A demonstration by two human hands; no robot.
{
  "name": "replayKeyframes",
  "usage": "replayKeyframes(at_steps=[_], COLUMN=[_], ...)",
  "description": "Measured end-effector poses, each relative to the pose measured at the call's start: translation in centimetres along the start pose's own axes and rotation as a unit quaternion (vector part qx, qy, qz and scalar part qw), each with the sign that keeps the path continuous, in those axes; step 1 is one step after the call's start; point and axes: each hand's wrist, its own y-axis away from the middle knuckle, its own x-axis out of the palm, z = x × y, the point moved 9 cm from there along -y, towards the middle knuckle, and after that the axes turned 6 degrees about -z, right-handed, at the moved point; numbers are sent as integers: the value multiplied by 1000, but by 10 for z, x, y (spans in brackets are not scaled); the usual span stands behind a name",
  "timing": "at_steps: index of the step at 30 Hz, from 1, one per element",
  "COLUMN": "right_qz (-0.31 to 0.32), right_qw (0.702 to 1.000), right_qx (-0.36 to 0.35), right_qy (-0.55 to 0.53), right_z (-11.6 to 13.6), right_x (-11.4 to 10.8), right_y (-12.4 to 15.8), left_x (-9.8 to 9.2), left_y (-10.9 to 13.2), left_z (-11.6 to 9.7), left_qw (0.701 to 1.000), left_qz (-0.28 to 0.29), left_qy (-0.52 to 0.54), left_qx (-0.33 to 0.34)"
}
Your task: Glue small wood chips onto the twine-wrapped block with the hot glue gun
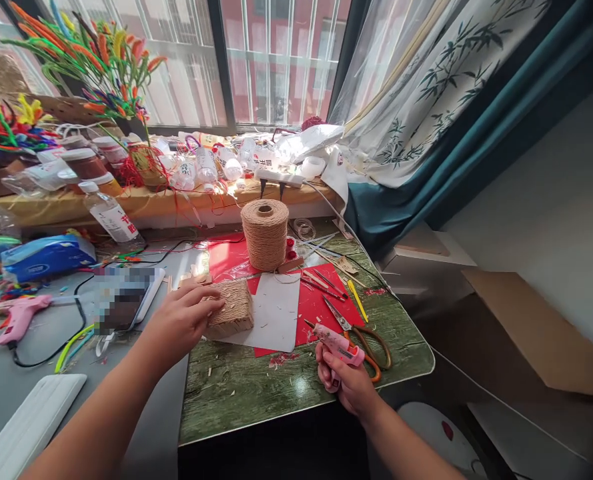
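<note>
My left hand (183,320) rests at the left end of a twine-wrapped box (233,310), its fingers bent over the top edge. Small wood chips lie on top of the box, and its left side is partly hidden by the hand. My right hand (349,383) is closed around the handle of a pink glue gun (336,343), whose nozzle points up and left toward the box. Orange-handled scissors (371,343) lie just behind the glue gun. Under the box are a white sheet (281,310) and a red sheet (321,310).
A large twine spool (265,235) stands behind the box. A yellow craft knife (357,300) and thin tools lie to its right. On the left are a phone (131,300), another pink glue gun (23,319) and a blue tissue pack (49,258). Bottles crowd the windowsill.
</note>
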Motion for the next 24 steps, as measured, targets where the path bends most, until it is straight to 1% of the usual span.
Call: replayKeyframes(at_steps=[3,5,6,8,9,10,11,12,14,15,16,18,19,22,24], right_qz=[9,10,10,10,12,17,25,36,63,75,85,99,106,127,140], right_qw=[1000,999,999,996,994,991,988,984,978,976,974,971,969,960,952], right_qx=[-6,-12,-13,-16,-17,-18,-20,-21,-23,-22,-21,-15,-12,1,5], right_qy=[-12,-32,-48,-87,-110,-132,-153,-171,-196,-203,-208,-216,-222,-250,-271], right_z=[0,1,2,5,7,9,12,15,20,21,22,22,22,21,22], right_x=[-3,-6,-7,-10,-11,-11,-11,-10,-8,-6,-5,-5,-4,-3,-1], right_y=[-1,-2,-2,-3,-3,-3,-3,-3,-2,-1,0,1,2,2,2], left_x=[1,-5,-10,-18,-18,-14,-6,6,40,57,72,91,98,116,127], left_y=[-2,-6,-8,-10,-10,-8,-6,-2,8,12,14,9,4,-13,-23], left_z=[-3,-9,-15,-30,-42,-56,-74,-93,-132,-146,-156,-160,-156,-133,-120], left_qw=[999,997,997,997,998,998,998,997,988,982,979,981,985,987,984], left_qz=[11,5,-7,-40,-55,-57,-49,-29,48,86,114,124,125,141,157], left_qy=[-43,-71,-76,-58,-35,-5,28,62,104,114,116,107,100,72,50], left_qx=[27,26,17,-4,-8,-4,14,39,103,121,127,100,71,-26,-68])
